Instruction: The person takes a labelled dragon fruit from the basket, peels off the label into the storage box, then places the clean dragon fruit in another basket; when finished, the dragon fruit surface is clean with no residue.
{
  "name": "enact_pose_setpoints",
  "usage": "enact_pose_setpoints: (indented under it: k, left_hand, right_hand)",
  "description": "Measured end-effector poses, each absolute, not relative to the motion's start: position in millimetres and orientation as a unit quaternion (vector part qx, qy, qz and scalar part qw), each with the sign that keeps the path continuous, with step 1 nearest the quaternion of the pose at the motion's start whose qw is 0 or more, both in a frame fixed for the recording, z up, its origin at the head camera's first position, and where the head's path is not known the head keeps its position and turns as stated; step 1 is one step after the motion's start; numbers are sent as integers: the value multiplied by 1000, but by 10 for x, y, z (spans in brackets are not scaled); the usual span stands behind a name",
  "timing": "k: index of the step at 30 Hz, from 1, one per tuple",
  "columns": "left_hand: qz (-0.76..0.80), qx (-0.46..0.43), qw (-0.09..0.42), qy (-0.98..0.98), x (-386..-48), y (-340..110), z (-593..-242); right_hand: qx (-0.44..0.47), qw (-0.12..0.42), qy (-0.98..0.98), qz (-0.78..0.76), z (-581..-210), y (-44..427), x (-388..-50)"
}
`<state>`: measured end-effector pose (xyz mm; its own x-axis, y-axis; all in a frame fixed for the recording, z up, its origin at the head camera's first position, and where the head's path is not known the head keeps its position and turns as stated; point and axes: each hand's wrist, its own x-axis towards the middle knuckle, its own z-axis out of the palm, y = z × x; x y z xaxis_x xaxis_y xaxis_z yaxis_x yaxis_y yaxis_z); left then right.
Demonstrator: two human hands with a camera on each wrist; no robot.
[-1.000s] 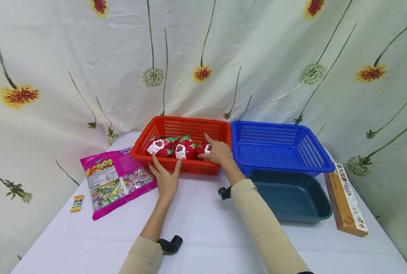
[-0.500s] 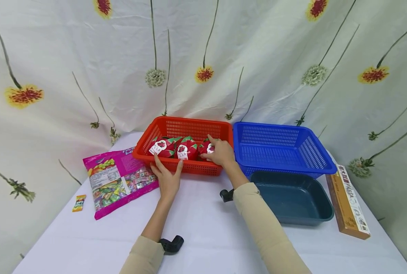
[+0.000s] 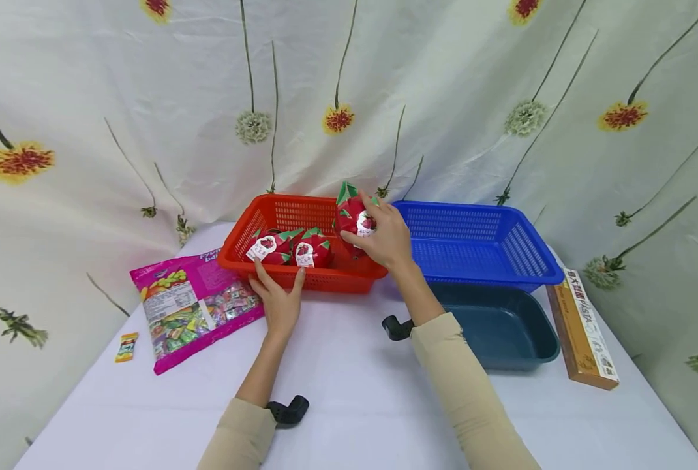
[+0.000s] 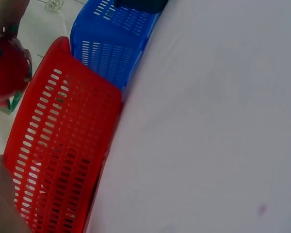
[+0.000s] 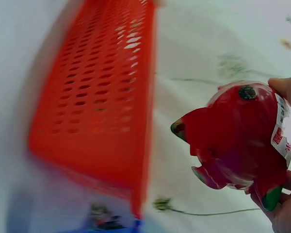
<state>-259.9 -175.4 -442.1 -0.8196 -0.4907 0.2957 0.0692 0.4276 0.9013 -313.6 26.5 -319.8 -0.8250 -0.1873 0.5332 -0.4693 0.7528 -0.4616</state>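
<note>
A red dragon fruit point(image 3: 349, 215) with green scale tips and a white label is in my right hand point(image 3: 389, 236), held above the right end of the red basket point(image 3: 349, 282). The right wrist view shows this dragon fruit point(image 5: 242, 136) up close, with fingers and thumb around it. Two more labelled fruits, a left dragon fruit point(image 3: 278, 249) and a middle dragon fruit point(image 3: 314, 247), lie inside the basket. My left hand point(image 3: 280, 305) rests on the basket's front rim with its fingers spread. In the left wrist view only its thumb point(image 4: 2, 194) shows, beside the red basket wall point(image 4: 63, 141).
A blue basket point(image 3: 455, 251) adjoins the red one on the right, with a dark teal tub point(image 3: 496, 326) in front of it. Farther right lies a pasta box point(image 3: 584, 333). At left are a pink candy bag point(image 3: 196, 307) and a small wrapped candy point(image 3: 126, 347).
My right hand has lifted the rightmost dragon fruit up out of the red basket. My left hand has stayed on the front rim. The head view has shifted slightly.
</note>
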Motion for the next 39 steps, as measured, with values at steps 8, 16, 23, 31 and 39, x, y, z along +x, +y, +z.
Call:
enact_pose_setpoints:
  k: [8, 16, 23, 31, 39]
  left_hand:
    - [-526, 130, 271, -795, -2646, -1767, -4412]
    - [-523, 134, 261, -800, -2655, -1783, -4409]
    - [-523, 137, 243, -805, -2643, -1854, -4414]
    - [-524, 141, 223, -810, -2629, -1821, -4373]
    - [-525, 139, 227, -808, -2621, -1838, -4381]
  right_hand:
    - [276, 278, -855, 339, -3266, 530, -2530]
    - [440, 217, -820, 294, -3790, 859, -2106]
    - [503, 166, -808, 259, -4150, 821, -2029]
    - [509, 118, -838, 160, -4132, 640, -2082]
    - [463, 99, -859, 195, -4139, 708, -2105]
